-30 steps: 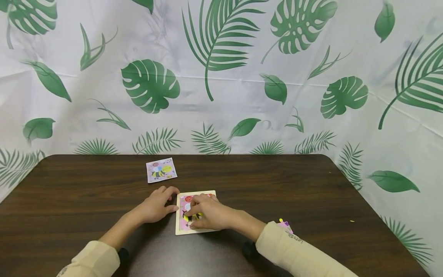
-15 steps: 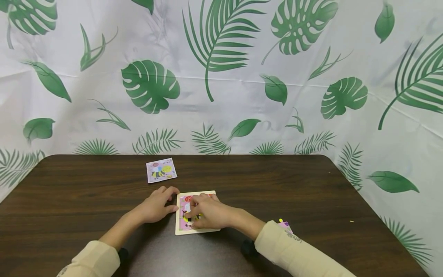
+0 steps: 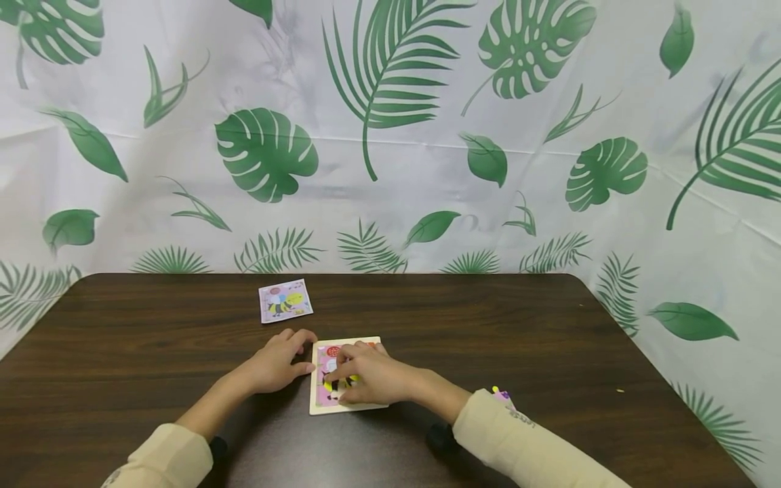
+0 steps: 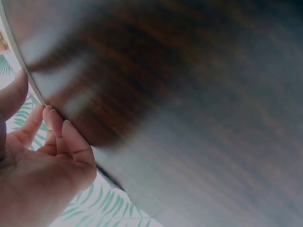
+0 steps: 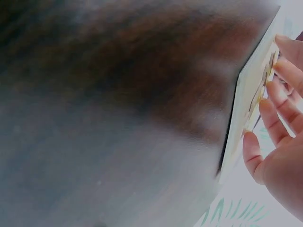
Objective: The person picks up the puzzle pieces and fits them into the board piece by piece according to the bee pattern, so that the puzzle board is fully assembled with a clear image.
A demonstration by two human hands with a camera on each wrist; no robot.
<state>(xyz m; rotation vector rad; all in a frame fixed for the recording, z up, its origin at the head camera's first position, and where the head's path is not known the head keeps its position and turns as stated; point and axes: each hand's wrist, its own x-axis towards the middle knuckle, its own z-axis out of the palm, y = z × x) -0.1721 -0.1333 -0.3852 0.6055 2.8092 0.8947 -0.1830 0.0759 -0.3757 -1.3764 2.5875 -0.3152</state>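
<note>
A square jigsaw puzzle board with a pale wooden rim lies flat on the table, showing a bee on pink. My left hand rests at its left edge; in the left wrist view the thumb touches the rim and a finger reaches its corner. Over the right half of the picture arches my right hand. Its spread fingertips touch the puzzle pieces, which stand slightly uneven in the right wrist view. The hand hides much of the picture, and no piece shows lifted off the board.
A square picture card with the same bee lies behind the board to the left. Partly hidden by my right sleeve is a small pink and purple thing. A leaf-print cloth hangs behind the brown table.
Both hands stay almost where they were, with the right fingers shifting very slightly over the puzzle. The board and card keep their places.
</note>
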